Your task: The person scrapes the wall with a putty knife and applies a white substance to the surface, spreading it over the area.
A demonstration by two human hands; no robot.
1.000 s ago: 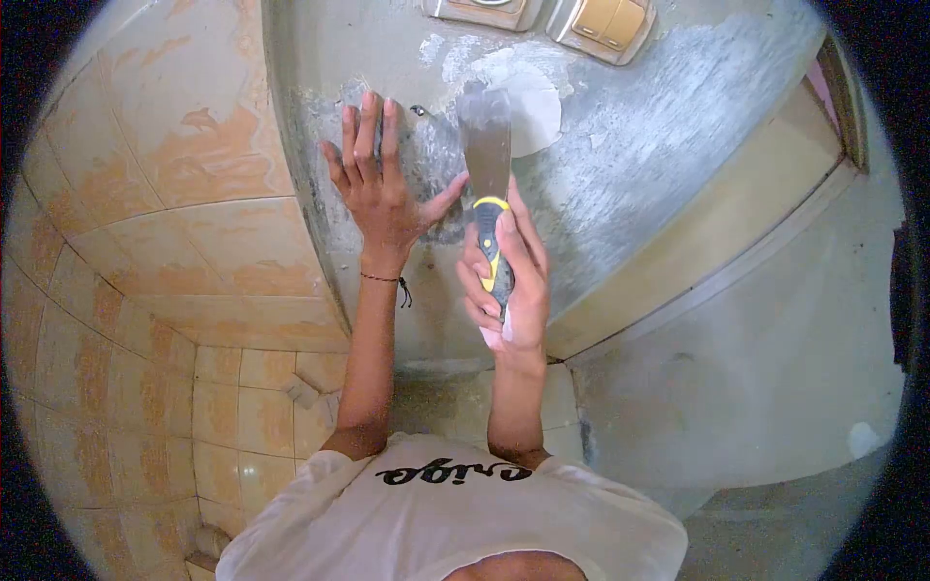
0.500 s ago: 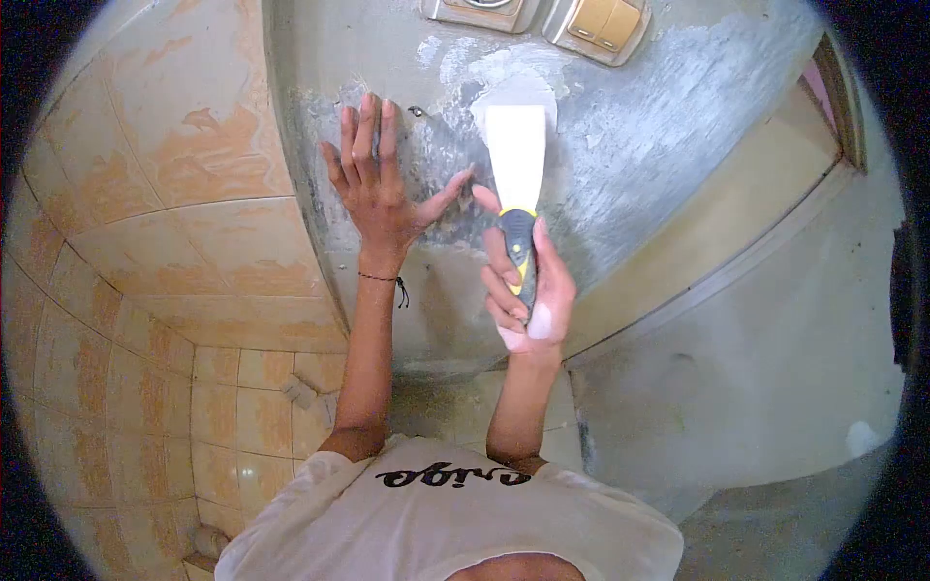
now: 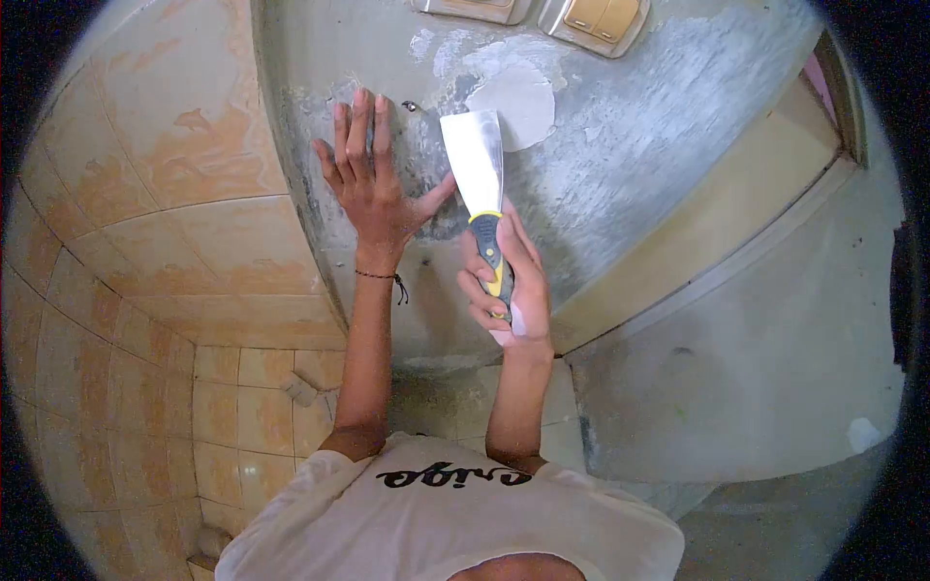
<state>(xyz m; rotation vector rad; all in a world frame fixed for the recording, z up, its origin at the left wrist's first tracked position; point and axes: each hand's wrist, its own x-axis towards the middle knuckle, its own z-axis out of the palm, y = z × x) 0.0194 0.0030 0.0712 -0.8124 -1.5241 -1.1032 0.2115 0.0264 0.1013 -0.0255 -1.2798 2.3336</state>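
Observation:
My right hand is wrapped round the grey and yellow handle of a putty knife. Its wide metal blade points up the grey wall, just left of and below a pale patch of filler. White residue marks the heel of this hand. Fingers spread, my left hand lies against the wall to the left of the blade, holding nothing. A small dark hole or fixing shows in the wall beside its fingertips.
Switch plates sit on the wall above the patch. Tiled wall runs along the left, with a tiled floor below. A door frame stands at the right.
The putty knife has moved left and tilted leftward, off the filler patch, which now shows whole. My left hand stays on the wall in nearly the same place.

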